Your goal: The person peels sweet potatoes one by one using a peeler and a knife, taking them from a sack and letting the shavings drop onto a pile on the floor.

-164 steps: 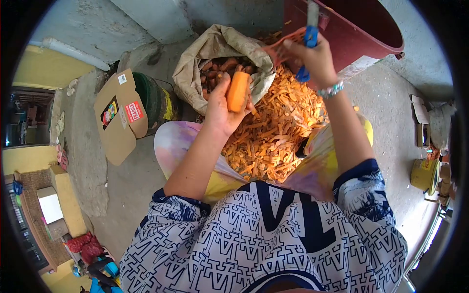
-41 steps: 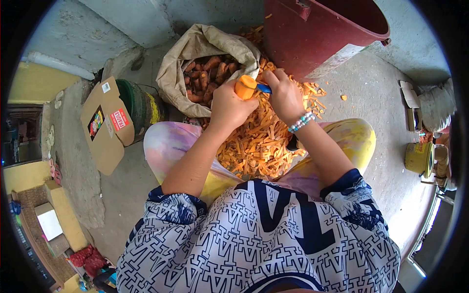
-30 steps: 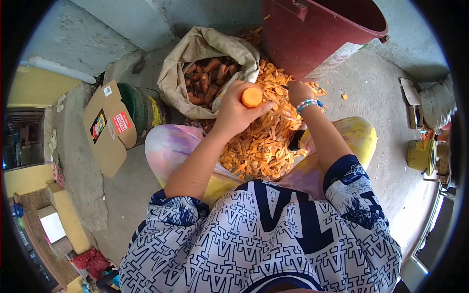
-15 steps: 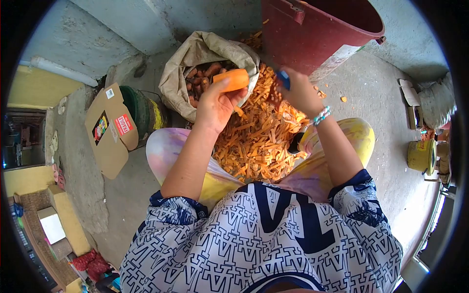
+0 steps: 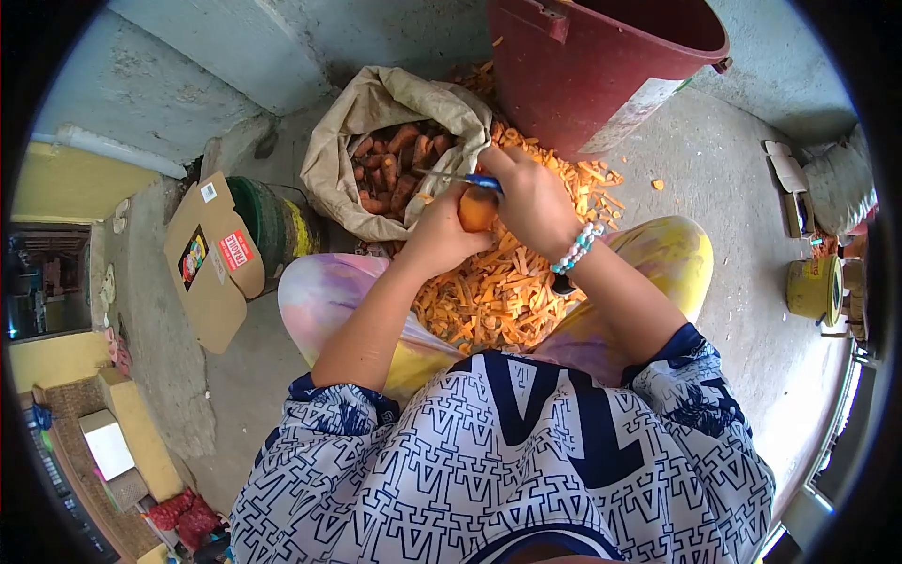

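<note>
My left hand [image 5: 443, 233] is wrapped round a peeled orange carrot [image 5: 479, 209], its rounded end toward me. In my right hand [image 5: 537, 202] is a knife [image 5: 484, 181] with a blue handle, its thin blade pointing left across the top of the carrot. Both hands meet over a heap of orange peelings [image 5: 493, 305] between my knees. Just beyond my left hand stands an open cloth sack [image 5: 329, 179], its rim rolled back. Unpeeled brownish carrots [image 5: 399, 169] lie inside it.
A tall dark-red bin [image 5: 583, 80] stands behind the peelings at the wall. To the left, a cardboard flap [image 5: 211, 258] leans on a green bucket [image 5: 252, 202]. A yellow bucket [image 5: 810, 289] sits far right on the concrete floor [image 5: 752, 226].
My left hand has lowered and turned the carrot end-on. My right hand has come left and down, bringing the knife from beside the bin to the carrot.
</note>
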